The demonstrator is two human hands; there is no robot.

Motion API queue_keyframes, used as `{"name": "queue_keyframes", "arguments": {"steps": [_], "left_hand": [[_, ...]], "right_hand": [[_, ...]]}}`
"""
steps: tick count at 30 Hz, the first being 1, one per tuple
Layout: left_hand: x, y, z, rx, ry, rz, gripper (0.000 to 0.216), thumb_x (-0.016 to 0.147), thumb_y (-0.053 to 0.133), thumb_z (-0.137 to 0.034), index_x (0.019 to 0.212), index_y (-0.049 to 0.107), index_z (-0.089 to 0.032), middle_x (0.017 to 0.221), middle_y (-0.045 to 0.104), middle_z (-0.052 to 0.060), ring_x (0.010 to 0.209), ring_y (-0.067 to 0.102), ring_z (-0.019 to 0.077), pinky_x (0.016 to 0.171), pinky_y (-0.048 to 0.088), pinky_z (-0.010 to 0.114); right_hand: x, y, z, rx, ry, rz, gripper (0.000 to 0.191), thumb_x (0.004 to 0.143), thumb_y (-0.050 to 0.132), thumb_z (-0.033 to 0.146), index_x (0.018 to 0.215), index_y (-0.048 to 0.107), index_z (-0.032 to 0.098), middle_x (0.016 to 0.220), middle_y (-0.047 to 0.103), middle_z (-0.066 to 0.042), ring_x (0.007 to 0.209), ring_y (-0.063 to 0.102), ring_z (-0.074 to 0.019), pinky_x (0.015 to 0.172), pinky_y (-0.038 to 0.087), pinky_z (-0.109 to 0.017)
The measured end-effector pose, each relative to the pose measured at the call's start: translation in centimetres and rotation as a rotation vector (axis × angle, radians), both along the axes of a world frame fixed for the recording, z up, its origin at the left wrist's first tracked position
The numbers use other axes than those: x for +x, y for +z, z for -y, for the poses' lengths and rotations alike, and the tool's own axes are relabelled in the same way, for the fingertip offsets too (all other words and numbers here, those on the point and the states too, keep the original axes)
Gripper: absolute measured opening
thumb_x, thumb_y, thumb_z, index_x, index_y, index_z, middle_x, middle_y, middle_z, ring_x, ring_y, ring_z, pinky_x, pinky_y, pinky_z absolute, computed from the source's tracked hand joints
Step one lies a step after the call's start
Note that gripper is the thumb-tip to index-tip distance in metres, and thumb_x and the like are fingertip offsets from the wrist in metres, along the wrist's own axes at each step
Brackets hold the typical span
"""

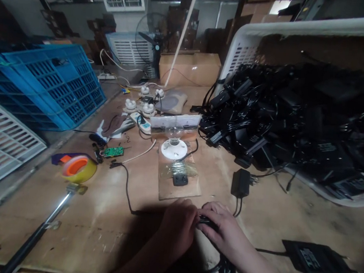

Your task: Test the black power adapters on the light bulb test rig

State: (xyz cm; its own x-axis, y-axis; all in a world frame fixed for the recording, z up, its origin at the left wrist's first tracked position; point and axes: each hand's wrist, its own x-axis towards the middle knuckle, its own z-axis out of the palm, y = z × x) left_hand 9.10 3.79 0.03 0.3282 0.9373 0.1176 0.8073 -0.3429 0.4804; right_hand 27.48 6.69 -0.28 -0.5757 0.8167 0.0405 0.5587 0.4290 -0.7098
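Note:
My left hand (181, 221) is closed at the table's front, its fingers curled and the tips hidden. A thin black lead (128, 189) runs from the left into it. Just beside it, almost touching, my right hand (217, 224) is wrapped round a black power cord (208, 221), whose bundled loop (227, 271) hangs below the wrist. Beyond my hands, a board carries a white lamp holder (174, 149) with a clear bulb and a black socket (180, 179) under clear tape. A black power adapter (241, 183) stands to the right; a flat one (317, 259) lies near the right forearm.
A white basket (312, 31) full of black adapters spills over at the right. To the left are a blue crate (55, 85), a yellow tape roll (86, 170), a green circuit board (113, 151) and a metal-tipped rod (47, 222). A cardboard box (191, 67) stands behind.

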Motion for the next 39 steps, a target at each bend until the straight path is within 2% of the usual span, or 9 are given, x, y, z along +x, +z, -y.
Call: {"name": "queue_keyframes", "arguments": {"steps": [4, 7, 16, 21, 23, 26, 30, 34, 39], "left_hand": [[0.5, 0.2, 0.7, 0.108, -0.053, -0.045, 0.014, 0.090, 0.063, -0.015, 0.105, 0.064, -0.018, 0.105, 0.065, 0.009, 0.099, 0.059, 0.0274, 0.090, 0.052, 0.047], [0.5, -0.4, 0.6, 0.178, -0.073, -0.109, 0.010, 0.090, 0.060, -0.010, 0.088, 0.063, -0.019, 0.092, 0.064, 0.006, 0.088, 0.060, 0.0244, 0.080, 0.055, 0.042], [-1.6, -1.7, 0.0, 0.186, 0.053, -0.037, 0.015, 0.088, 0.048, -0.007, 0.090, 0.054, -0.021, 0.089, 0.060, 0.006, 0.084, 0.062, 0.0221, 0.073, 0.054, 0.035], [-2.6, -0.8, 1.1, 0.168, 0.098, 0.035, 0.019, 0.089, 0.056, -0.013, 0.106, 0.056, -0.020, 0.107, 0.064, 0.008, 0.101, 0.063, 0.0252, 0.089, 0.055, 0.042], [-4.8, 0.2, 1.8, 0.144, 0.112, 0.074, 0.035, 0.087, 0.066, -0.019, 0.120, 0.054, -0.023, 0.120, 0.063, 0.008, 0.113, 0.060, 0.0261, 0.100, 0.050, 0.045], [-9.9, 1.5, 3.0, 0.023, 0.170, -0.005, 0.045, 0.079, 0.075, -0.024, 0.120, 0.056, -0.028, 0.116, 0.065, 0.004, 0.104, 0.061, 0.0268, 0.087, 0.051, 0.043], [-14.3, 1.9, 3.3, -0.105, 0.145, -0.186, 0.010, 0.093, 0.056, -0.023, 0.096, 0.064, -0.026, 0.098, 0.067, 0.004, 0.093, 0.062, 0.0268, 0.080, 0.048, 0.044], [-13.1, 1.0, 3.4, -0.108, 0.146, -0.063, 0.012, 0.094, 0.054, -0.023, 0.091, 0.065, -0.024, 0.088, 0.069, 0.003, 0.082, 0.065, 0.0222, 0.073, 0.052, 0.036], [-10.3, -0.7, 4.0, 0.044, 0.146, 0.138, 0.012, 0.095, 0.058, -0.028, 0.105, 0.065, -0.031, 0.097, 0.075, -0.002, 0.085, 0.071, 0.0172, 0.075, 0.057, 0.027]], "right_hand": [[1.2, 0.7, -0.4, -0.132, -0.068, -0.112, 0.012, 0.087, 0.065, 0.016, 0.099, 0.064, 0.021, 0.100, 0.068, -0.005, 0.097, 0.063, -0.0230, 0.086, 0.049, -0.036], [2.2, 1.5, -1.1, -0.192, -0.022, -0.136, 0.011, 0.092, 0.058, 0.019, 0.095, 0.068, 0.021, 0.099, 0.070, -0.005, 0.096, 0.066, -0.0216, 0.085, 0.051, -0.034], [1.8, 2.3, -3.0, 0.048, 0.012, 0.176, 0.017, 0.094, 0.056, 0.018, 0.091, 0.072, 0.022, 0.090, 0.073, -0.005, 0.089, 0.064, -0.0236, 0.086, 0.045, -0.041], [2.1, 3.1, -3.1, 0.078, 0.054, 0.201, 0.018, 0.093, 0.056, 0.019, 0.089, 0.073, 0.024, 0.090, 0.075, -0.004, 0.090, 0.066, -0.0238, 0.086, 0.046, -0.040], [3.3, 4.1, -3.3, 0.120, -0.071, 0.171, 0.022, 0.097, 0.052, 0.030, 0.095, 0.073, 0.024, 0.096, 0.075, -0.006, 0.091, 0.067, -0.0247, 0.084, 0.048, -0.039], [5.3, 5.5, -4.2, 0.141, -0.534, 0.269, 0.041, 0.098, 0.045, 0.054, 0.115, 0.068, 0.024, 0.092, 0.075, -0.010, 0.081, 0.070, -0.0299, 0.071, 0.051, -0.041], [5.7, 4.6, -6.4, -0.008, -0.679, 0.518, 0.072, 0.090, 0.051, 0.065, 0.145, 0.048, 0.018, 0.088, 0.074, -0.015, 0.080, 0.070, -0.0387, 0.066, 0.051, -0.045], [3.5, 2.8, -6.4, -0.134, -0.631, 0.060, 0.066, 0.089, 0.057, 0.048, 0.150, 0.042, 0.025, 0.102, 0.071, -0.012, 0.084, 0.070, -0.0313, 0.075, 0.054, -0.046], [-0.8, 3.3, -2.0, -0.760, -0.461, -0.888, 0.082, 0.089, 0.066, 0.054, 0.157, 0.023, 0.041, 0.112, 0.071, -0.005, 0.083, 0.071, -0.0220, 0.077, 0.055, -0.038]]}}
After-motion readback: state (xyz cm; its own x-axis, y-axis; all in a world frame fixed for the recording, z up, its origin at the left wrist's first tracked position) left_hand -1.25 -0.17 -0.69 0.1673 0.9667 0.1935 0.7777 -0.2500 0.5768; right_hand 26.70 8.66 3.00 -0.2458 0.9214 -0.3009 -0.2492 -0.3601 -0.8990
